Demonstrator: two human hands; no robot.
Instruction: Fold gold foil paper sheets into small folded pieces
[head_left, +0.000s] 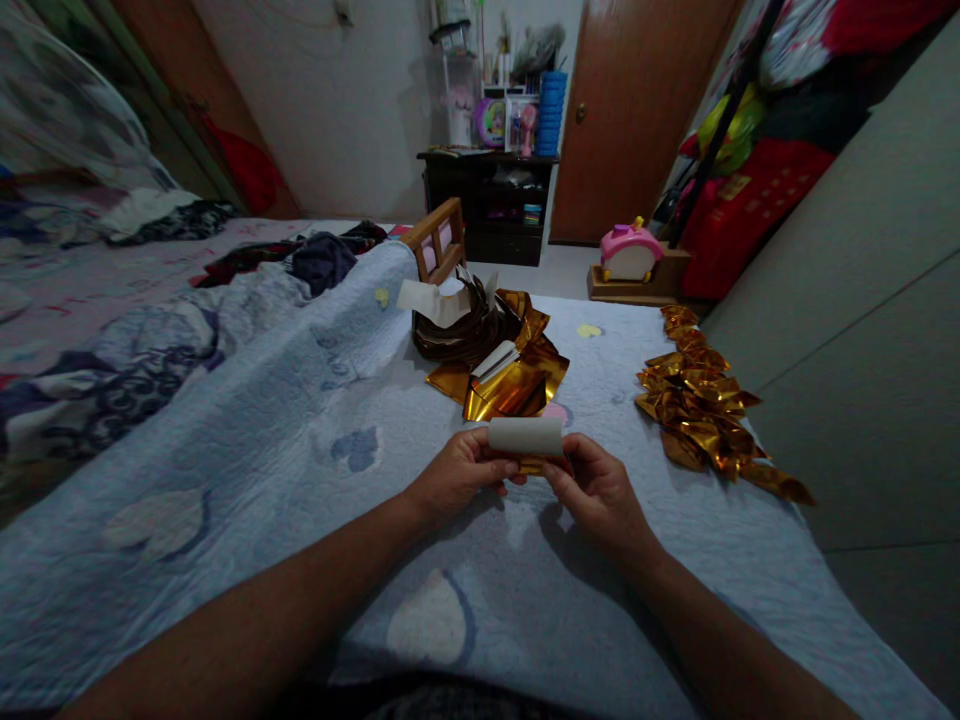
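White-and-gold curled sheet [525, 436] in narrow, pinching grip of left hand [466, 466] and right hand [602, 490], above pale-blue, heart-patterned quilt [540, 600], near glossy gold folded sheets [517, 388].

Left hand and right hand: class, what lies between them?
The head view shows a curled pale sheet, gold showing below, between the left hand and right hand.

Curled sheet [525, 436], near centre: matt white paper-like back, glossy gold foil-like edge; folded pieces [701, 400], 3 o'clock: crinkled, mirror-bright gold foil; quilt [517, 590], 6 o'clock: matt cloth, stitched texture; door [611, 130], 1 o'clock: smooth brown wood, faint sheen.
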